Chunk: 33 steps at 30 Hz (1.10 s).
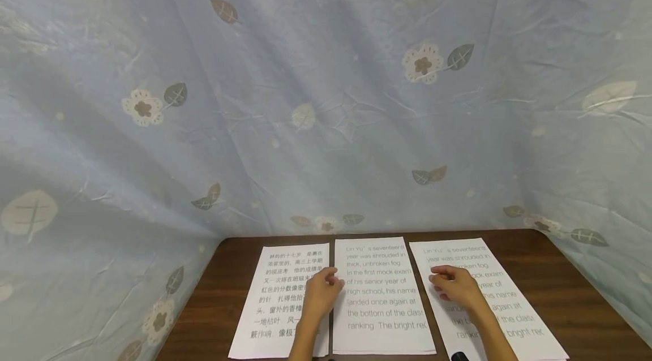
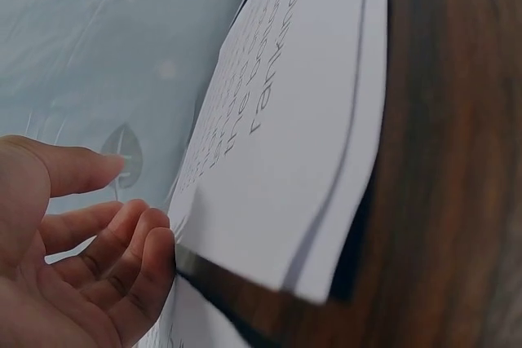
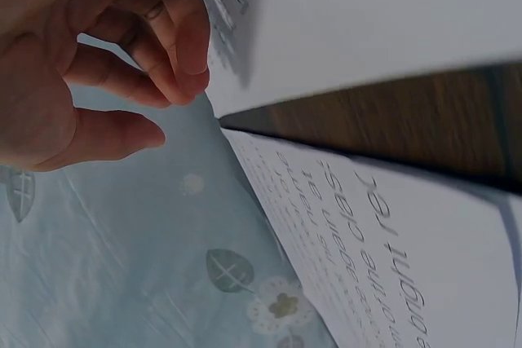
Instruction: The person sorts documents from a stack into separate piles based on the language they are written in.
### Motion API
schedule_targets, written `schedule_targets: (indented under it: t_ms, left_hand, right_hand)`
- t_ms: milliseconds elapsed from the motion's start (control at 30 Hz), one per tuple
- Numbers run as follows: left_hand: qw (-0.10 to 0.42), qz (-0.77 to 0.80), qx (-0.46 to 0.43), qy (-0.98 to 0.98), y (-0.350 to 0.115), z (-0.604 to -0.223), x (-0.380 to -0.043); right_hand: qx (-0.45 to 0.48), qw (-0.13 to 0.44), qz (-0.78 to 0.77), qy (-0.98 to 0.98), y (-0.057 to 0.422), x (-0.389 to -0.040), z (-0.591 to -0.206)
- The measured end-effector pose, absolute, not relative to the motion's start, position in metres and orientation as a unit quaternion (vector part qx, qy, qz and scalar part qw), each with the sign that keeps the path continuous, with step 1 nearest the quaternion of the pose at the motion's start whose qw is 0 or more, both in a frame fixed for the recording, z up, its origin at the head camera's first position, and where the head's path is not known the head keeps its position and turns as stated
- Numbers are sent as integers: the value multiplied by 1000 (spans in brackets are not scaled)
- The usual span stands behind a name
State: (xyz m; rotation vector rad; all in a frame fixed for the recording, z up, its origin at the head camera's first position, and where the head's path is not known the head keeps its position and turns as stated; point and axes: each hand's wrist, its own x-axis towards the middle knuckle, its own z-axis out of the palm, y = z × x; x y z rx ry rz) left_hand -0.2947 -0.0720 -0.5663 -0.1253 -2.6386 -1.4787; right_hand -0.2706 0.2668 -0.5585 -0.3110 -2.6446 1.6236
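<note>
Three stacks of printed paper lie side by side: a left stack with Chinese text (image 1: 277, 293), a middle stack with English text (image 1: 377, 344), and a right stack with English text (image 1: 509, 316). My left hand (image 1: 322, 293) hovers over the gap between the left and middle stacks. Its fingers curl loosely around nothing, thumb apart, and in the left wrist view the fingertips (image 2: 155, 242) overlap the middle stack's edge. Over the left part of the right stack is my right hand (image 1: 458, 287), also holding nothing. The right wrist view shows its thumb and bent fingers (image 3: 192, 46) apart.
The stacks lie on a dark brown wooden table (image 1: 204, 304). Behind and beside it hangs a pale blue curtain (image 1: 326, 123) with leaves and flowers. A small black object (image 1: 459, 356) shows at the bottom edge, beside the right forearm.
</note>
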Motion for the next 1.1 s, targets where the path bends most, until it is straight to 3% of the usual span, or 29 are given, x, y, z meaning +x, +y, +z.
schedule_targets:
  t_ms: [467,1100]
  left_hand:
    - [49,-475,-24,-878,-92,-565,-295]
    - [30,-458,-44,-887,-93,-571,-299]
  right_hand:
    - [-91,6,533,-841,236,-272,-565]
    - [-64,37,428,-901,231,-275,-566]
